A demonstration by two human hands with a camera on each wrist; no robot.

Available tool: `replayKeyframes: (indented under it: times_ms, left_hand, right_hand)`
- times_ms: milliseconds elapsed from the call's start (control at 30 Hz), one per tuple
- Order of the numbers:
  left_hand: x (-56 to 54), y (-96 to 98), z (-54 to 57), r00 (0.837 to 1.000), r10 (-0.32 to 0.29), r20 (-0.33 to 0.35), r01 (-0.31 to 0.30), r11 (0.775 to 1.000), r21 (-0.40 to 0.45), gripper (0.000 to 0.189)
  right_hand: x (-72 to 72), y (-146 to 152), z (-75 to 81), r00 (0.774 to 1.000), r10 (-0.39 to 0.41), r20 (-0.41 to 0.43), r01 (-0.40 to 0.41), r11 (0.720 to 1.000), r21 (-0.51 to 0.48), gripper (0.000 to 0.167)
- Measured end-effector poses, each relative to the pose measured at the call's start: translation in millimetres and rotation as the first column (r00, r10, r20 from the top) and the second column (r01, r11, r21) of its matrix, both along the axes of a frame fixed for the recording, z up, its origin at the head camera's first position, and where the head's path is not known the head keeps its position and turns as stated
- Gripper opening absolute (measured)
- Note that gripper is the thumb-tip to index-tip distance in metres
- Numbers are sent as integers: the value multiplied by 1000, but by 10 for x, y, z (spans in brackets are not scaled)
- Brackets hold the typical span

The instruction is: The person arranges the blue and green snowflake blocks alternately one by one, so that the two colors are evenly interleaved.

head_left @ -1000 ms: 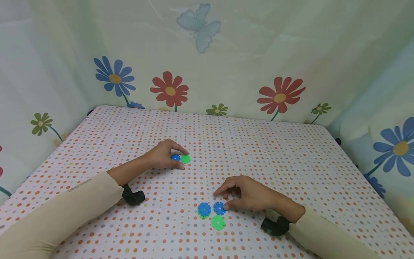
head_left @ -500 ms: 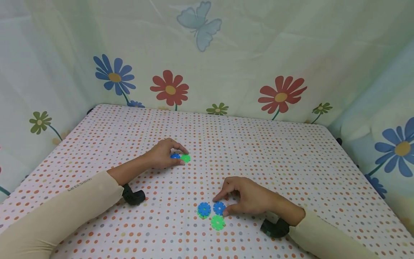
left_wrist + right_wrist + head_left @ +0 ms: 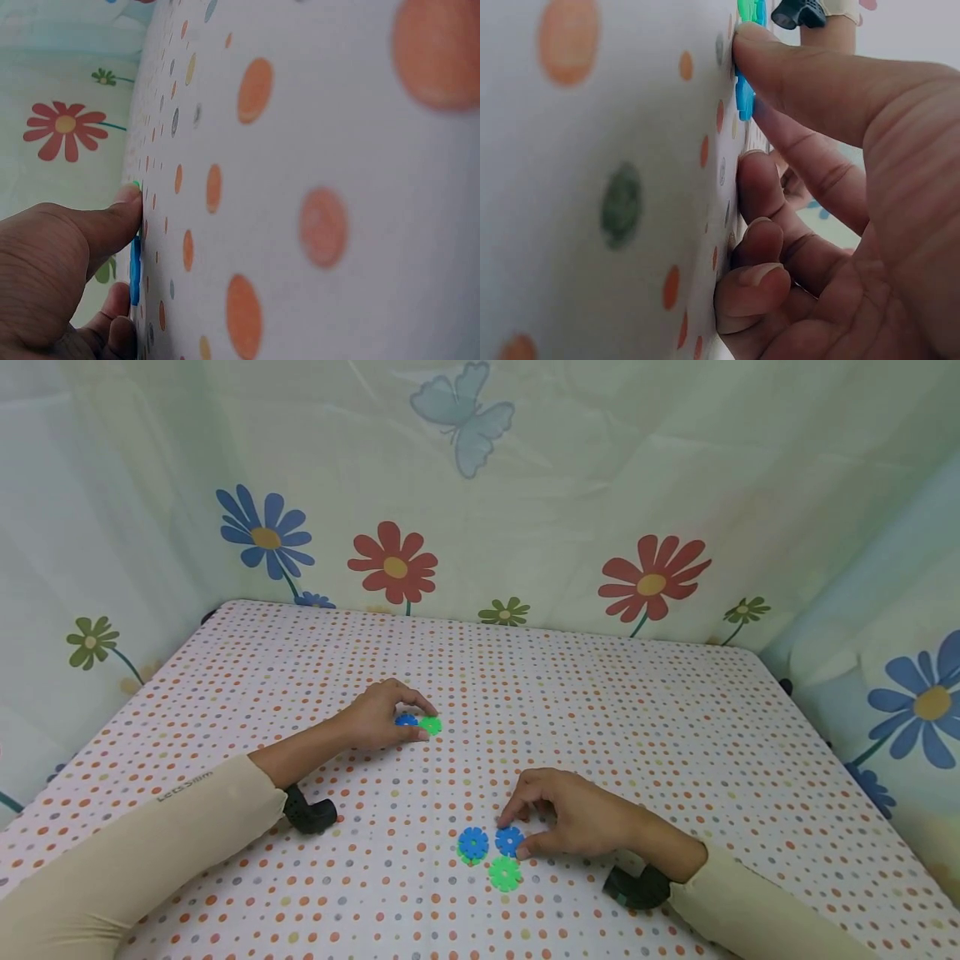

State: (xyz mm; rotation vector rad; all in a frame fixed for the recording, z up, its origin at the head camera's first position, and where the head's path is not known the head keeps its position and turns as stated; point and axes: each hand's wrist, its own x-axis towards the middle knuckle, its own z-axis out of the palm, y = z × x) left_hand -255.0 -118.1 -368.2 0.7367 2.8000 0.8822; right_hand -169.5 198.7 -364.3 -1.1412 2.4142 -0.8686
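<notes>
My left hand [image 3: 381, 717] rests on the table with thumb and index finger at opposite edges of a green notched plastic disc [image 3: 431, 726], pinching it flat. A blue notched disc [image 3: 407, 721] lies within the curve of the same hand; the left wrist view shows this blue disc [image 3: 135, 270] edge-on below the thumb. Nearer the front, my right hand [image 3: 577, 814] pinches another blue disc [image 3: 509, 842] by its edges, thumb on the near side and index finger on the far side. The right wrist view has this blue disc [image 3: 744, 97] between the fingertips, the other fingers curled on the cloth.
Just left of the right hand, a blue disc [image 3: 473, 843] overlaps a green one [image 3: 471, 862]. Another green disc [image 3: 505, 874] lies in front of the held blue one. A dotted cloth [image 3: 600, 710] covers the table, and a flowered curtain [image 3: 540, 502] stands behind it.
The right index finger has come down to the far edge of the blue disc, and its thumb has shifted slightly nearer. The left thumb has closed in on the green disc.
</notes>
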Motion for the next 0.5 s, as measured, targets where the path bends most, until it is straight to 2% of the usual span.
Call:
replayKeyframes:
  times_ms: [400, 500]
  left_hand:
    - [0, -10, -11, 1000, -6, -6, 6, 1000, -10, 28]
    - [0, -13, -8, 1000, -13, -7, 13, 1000, -7, 28]
  right_hand:
    - [24, 2, 4, 1000, 0, -21, 0, 1000, -14, 27]
    - [28, 1, 1, 1000, -17, 2, 17, 1000, -18, 28]
